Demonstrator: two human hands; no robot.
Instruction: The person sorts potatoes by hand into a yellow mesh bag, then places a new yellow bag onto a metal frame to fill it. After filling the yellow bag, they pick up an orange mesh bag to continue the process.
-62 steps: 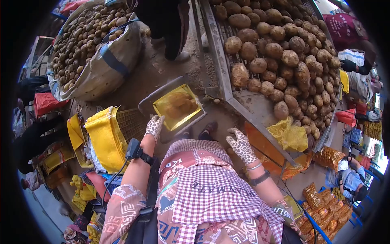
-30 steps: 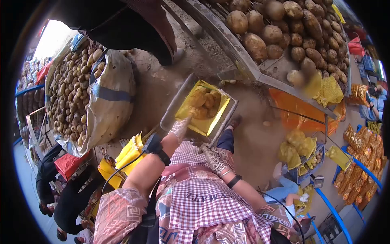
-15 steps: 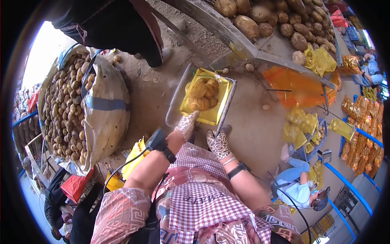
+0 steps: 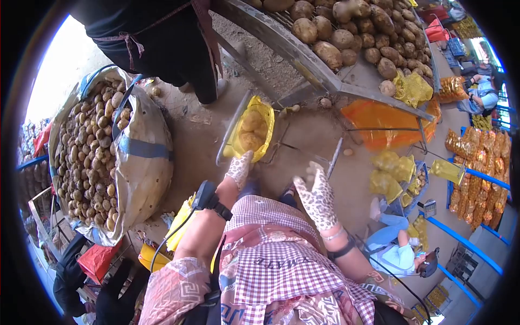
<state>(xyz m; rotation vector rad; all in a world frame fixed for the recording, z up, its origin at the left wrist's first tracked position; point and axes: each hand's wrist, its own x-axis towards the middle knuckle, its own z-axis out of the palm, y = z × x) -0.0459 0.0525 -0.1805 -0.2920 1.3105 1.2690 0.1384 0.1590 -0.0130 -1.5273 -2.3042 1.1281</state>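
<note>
A yellow mesh bag with several potatoes inside hangs ahead of me, its mouth facing up. Its left side lies against a bar of the metal stand; the right bar stands apart from the bag. My left hand, in a leopard-print glove, is closed on the bag's near edge, though its fingertips are partly hidden. Off to the right, my right hand, gloved alike, is open with spread fingers and holds nothing. It is nearest to the stand's right bar.
A big white sack of potatoes stands at left. Up front is a metal-edged sorting table heaped with potatoes, a person in dark clothes beside it. Orange mesh, filled yellow bags and a crouching person are at right.
My right hand has come away from the stand, moved right and opened. The bag's right side has come off the stand, so its mouth is narrower. My left hand stays at the bag.
</note>
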